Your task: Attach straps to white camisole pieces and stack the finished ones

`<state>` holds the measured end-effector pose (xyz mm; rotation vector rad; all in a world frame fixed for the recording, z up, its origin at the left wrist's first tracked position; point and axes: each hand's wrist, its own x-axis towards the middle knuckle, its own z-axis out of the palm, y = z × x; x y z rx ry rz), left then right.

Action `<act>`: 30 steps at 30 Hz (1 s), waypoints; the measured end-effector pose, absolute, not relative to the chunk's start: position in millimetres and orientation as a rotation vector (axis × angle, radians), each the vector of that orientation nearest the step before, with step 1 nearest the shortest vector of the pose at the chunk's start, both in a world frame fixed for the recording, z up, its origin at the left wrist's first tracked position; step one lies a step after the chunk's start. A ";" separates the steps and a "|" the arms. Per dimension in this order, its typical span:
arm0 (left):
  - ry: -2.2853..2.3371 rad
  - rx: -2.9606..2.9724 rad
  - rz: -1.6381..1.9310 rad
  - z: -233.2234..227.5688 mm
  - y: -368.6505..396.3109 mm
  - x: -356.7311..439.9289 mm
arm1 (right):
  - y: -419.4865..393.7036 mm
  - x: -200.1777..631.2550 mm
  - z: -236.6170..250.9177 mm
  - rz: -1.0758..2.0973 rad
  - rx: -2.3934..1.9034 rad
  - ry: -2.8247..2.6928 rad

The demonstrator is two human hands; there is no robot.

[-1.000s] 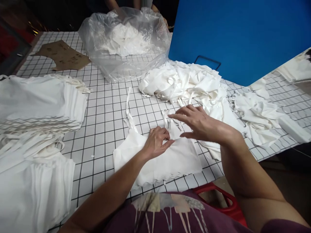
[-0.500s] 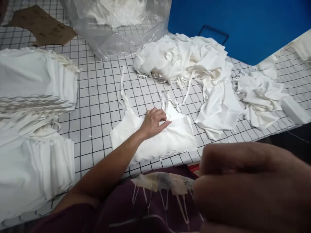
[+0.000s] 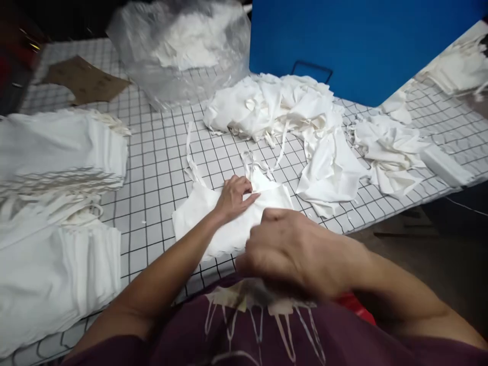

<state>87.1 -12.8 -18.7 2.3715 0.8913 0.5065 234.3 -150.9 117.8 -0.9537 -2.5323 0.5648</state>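
A small stack of white fabric pieces [image 3: 198, 221] with thin straps lies on the gridded table [image 3: 160, 152] near its front edge. My left hand [image 3: 234, 195] rests on top of this stack, fingers curled and pressing the top piece. My right hand [image 3: 290, 249] hovers close to the camera above the stack's near right corner, fingers curled in; nothing shows in it. A loose pile of white fabric pieces [image 3: 282, 109] lies behind the stack.
Tall stacks of white pieces [image 3: 57, 152] fill the left side. A clear plastic bag of fabric [image 3: 183, 46] and brown cardboard [image 3: 84, 79] sit at the back. A blue panel [image 3: 358, 40] stands back right, with more fabric scraps [image 3: 389, 152] before it.
My right hand left the stack, swung close to the camera, and now hovers over the stack's near right corner. The left hand stayed on the stack. The view shifted slightly.
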 end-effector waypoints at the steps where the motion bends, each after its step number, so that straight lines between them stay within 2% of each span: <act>1: 0.901 2.381 0.484 -17.0 -14.5 88.5 | -143.6 235.7 100.0 0.511 -1.002 -2.484; 5: 0.951 2.435 0.391 -6.5 -24.5 81.5 | -127.4 259.0 15.3 0.379 -1.327 -2.197; 8: 1.001 2.499 0.424 -1.9 -36.6 53.5 | -130.6 284.1 -20.2 0.432 -1.426 -2.081; 10: 1.033 2.533 0.495 -2.9 -43.1 26.8 | -129.6 297.3 -19.3 0.506 -1.456 -2.014; 13: 1.148 2.527 0.685 -7.8 -42.5 -9.5 | -105.6 298.9 7.2 0.654 -1.482 -1.958; 17: 1.262 2.494 0.881 -15.6 -27.0 -25.9 | -25.1 246.0 45.0 0.834 -1.523 -1.902; 20: 1.291 2.525 0.742 -23.0 -18.4 -19.6 | 46.0 180.5 51.8 0.933 -1.687 -1.905; 24: 1.343 2.524 0.519 -31.4 -16.5 -14.0 | 110.6 110.8 41.3 0.917 -1.813 -1.890; 30: 1.312 2.515 0.486 -34.4 -17.1 -15.5 | 150.5 85.3 34.9 1.167 -1.749 -1.775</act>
